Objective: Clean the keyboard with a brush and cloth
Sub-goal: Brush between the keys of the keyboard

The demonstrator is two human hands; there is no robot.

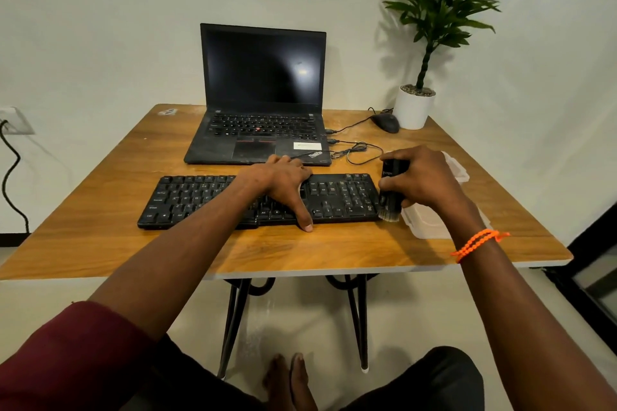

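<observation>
I see the left hand (287, 180) flat on the keyboard (337, 197), the right hand (420, 177) gripping the brush (390, 197) at the keyboard's right edge

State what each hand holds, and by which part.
The right hand grips the brush by its black handle. The left hand rests on the keyboard, holding nothing.

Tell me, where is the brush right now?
In the head view, the brush is gripped in the right hand, bristles down at the right end of the keyboard, beside a clear plastic box.
</observation>
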